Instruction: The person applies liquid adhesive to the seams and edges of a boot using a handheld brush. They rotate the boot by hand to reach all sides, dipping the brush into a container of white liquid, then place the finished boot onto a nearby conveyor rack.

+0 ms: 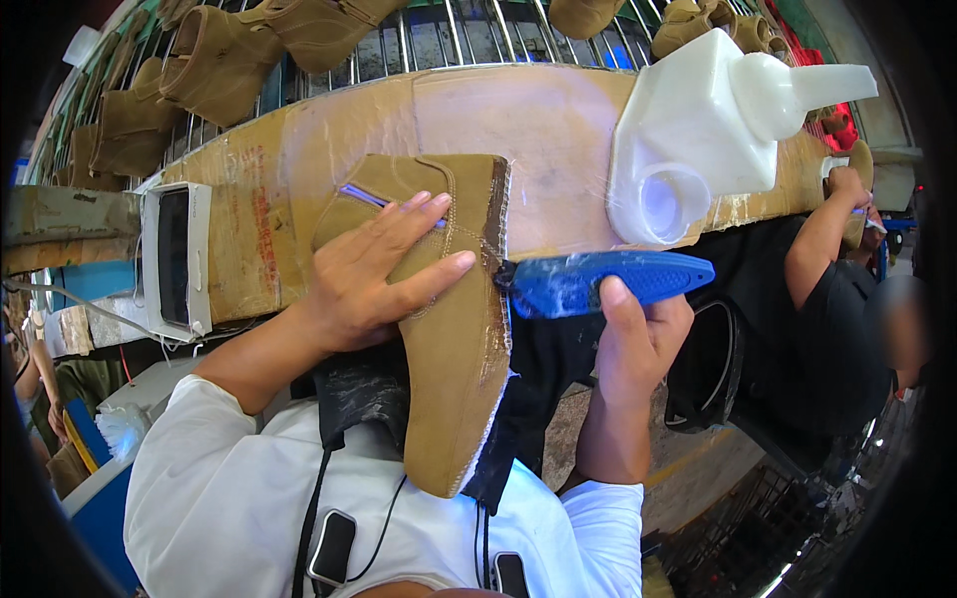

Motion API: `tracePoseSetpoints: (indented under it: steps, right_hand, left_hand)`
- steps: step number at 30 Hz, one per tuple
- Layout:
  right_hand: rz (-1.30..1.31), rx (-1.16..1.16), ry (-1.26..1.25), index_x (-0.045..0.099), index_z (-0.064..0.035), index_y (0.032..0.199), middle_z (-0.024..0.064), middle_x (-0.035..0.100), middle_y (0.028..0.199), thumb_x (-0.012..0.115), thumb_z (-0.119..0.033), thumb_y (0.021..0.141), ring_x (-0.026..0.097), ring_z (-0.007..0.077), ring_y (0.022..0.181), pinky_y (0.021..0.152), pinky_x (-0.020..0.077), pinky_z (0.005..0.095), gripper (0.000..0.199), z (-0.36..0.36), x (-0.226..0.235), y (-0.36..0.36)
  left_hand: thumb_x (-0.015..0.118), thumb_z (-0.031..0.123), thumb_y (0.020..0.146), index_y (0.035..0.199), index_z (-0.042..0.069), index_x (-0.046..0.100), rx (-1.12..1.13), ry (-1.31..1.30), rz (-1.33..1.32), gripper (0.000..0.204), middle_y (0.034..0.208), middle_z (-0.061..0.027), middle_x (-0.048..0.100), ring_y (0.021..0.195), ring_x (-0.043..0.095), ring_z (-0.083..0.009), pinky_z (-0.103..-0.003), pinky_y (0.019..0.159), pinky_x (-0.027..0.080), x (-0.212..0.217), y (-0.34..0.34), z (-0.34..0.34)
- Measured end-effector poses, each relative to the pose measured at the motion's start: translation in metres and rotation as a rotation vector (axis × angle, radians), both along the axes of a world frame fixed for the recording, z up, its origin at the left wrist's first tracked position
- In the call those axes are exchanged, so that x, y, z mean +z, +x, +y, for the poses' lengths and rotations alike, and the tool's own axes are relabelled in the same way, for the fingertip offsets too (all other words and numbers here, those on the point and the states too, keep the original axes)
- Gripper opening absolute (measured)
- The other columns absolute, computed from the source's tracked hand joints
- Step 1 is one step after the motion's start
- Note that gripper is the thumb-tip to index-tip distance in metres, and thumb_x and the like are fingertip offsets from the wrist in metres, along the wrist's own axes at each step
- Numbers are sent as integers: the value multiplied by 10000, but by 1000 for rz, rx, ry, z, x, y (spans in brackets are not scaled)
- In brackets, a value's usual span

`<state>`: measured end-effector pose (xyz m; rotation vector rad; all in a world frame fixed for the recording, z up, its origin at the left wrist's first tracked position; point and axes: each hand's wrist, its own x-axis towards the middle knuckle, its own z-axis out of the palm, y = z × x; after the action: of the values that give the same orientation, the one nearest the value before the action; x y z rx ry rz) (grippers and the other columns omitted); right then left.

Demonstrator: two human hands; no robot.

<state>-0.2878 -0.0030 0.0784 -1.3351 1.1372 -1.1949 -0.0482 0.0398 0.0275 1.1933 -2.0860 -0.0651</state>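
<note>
A tan ankle boot (454, 384) lies on its side, partly on the cardboard-covered bench and partly over my lap, its toe towards me. No outsole shows on its bottom edge, which faces right and looks rough and pale. My left hand (384, 269) grips the boot across its side, fingers near the purple zip. In my right hand (643, 334) is a brush with a blue handle (608, 281), smeared with white. Its dark tip touches the boot's bottom edge near the heel. Just beyond the brush is a white plastic squeeze bottle (698, 115) with a round white cup (663, 199) at its side.
Cardboard (538, 115) covers the bench. Behind it, a metal-bar rack (454, 35) carries several tan boots (224, 65). A white-framed device (179, 254) stands at the left with a cable. At the right, another person (797, 319) in black handles a tan shoe.
</note>
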Motion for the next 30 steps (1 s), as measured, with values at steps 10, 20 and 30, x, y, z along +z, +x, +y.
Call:
tracePoseSetpoints:
  steps: [10,20,30]
  right_hand:
    - [-84,422,-179,635,41,822,112,613,760,729,-174,710,543,166,670,610,433,276,261,23,49,-25]
    - [-82,153,-212,658,20,782,95,624,696,778,-228,667,510,165,586,548,400,276,299,23,43,-9]
    - [-61,-3,-288,635,11,792,95,602,729,748,-263,709,531,172,638,575,412,306,309,24,41,-13]
  left_hand:
    - [689,203,722,1211,234,604,-8,16,-32,498,1257,-188,560,1105,596,-312,-384,882,513,8,-2,-7]
    - [713,126,665,1241,272,589,-18,95,-68,607,1270,-180,549,1112,587,-319,-390,884,514,21,-1,-10]
    - [776,206,635,1241,220,574,-3,101,-153,639,1271,-164,558,1063,614,-318,-375,788,523,28,-2,-19]
